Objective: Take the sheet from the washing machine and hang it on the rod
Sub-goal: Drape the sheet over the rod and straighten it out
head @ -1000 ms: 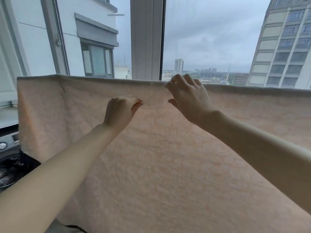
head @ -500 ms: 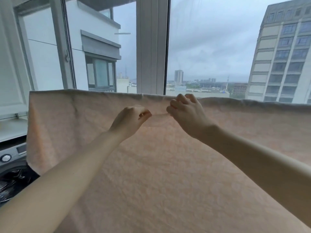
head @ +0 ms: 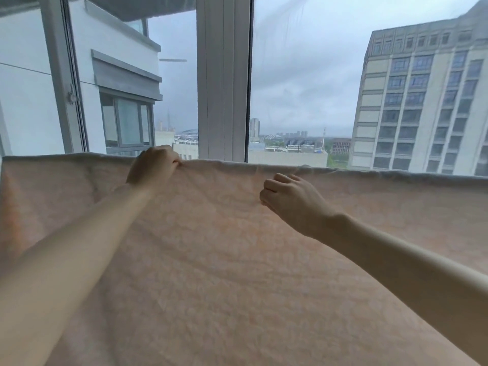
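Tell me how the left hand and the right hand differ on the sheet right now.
The left hand sits at the top fold of the sheet and pinches it there; the right hand is lower, in front of the sheet's face. The left hand plainly grips cloth; whether the right hand's curled fingers hold any cannot be told. Both are bare, knuckles toward the camera.

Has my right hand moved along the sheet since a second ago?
Yes. The right hand has gone rightward and below the sheet's top fold, now lying right of the white window post.

Sheet [head: 237, 260] spread before window [head: 223, 75]; left hand [head: 151, 165] at top edge, right hand [head: 293, 199] beside.
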Demonstrator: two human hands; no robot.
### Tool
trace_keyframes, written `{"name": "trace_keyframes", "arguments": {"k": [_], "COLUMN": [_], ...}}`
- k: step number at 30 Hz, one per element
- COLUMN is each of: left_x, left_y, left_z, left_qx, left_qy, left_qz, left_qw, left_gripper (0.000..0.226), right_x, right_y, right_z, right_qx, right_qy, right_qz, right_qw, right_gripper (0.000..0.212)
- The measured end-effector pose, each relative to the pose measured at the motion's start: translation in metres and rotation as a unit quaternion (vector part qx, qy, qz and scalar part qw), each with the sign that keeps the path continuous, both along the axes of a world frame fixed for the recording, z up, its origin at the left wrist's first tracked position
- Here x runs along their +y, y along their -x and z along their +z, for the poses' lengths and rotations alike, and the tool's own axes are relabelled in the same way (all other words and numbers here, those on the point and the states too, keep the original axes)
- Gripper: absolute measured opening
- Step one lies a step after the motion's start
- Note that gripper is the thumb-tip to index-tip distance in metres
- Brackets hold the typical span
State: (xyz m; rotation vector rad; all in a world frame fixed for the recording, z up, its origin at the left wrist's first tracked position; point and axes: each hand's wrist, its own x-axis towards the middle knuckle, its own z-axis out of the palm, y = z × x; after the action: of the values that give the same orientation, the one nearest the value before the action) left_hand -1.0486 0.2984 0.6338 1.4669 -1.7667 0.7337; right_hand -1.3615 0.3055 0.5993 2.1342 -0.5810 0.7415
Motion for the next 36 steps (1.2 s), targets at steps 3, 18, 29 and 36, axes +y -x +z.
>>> {"name": "trace_keyframes", "arguments": {"k": [3, 18, 29, 36], "left_x": [-0.001, -0.007, -0.019, -0.048], "left_y": [-0.011, -0.068, -0.142, -0.244], "left_z": [0.001, -0.063, -0.054, -0.028], "left_qx": [-0.010, -0.007, 0.075, 0.103], "left_qy": [0.024, 0.030, 0.066, 0.012], "left_qz": [-0.005, -0.071, -0.143, -0.002], "left_qw": [1.000, 0.997, 0.985, 0.995], "left_gripper": [0.016, 0.011, 0.012, 0.041], "right_x": [0.004, -0.028, -0.054, -0.070], "right_y": [-0.016, -0.185, -0.252, -0.262], "right_z": [0.007, 0.023, 0.016, -0.004], "right_qx": [-0.002, 0.007, -0.066, -0.115], "right_qy": [-0.007, -0.043, -0.033, 0.081], "right_qz": [-0.009, -0.066, -0.128, -0.102], "right_qw": [1.000, 0.997, 0.989, 0.985], "right_gripper": [0.013, 0.048, 0.055, 0.047]}}
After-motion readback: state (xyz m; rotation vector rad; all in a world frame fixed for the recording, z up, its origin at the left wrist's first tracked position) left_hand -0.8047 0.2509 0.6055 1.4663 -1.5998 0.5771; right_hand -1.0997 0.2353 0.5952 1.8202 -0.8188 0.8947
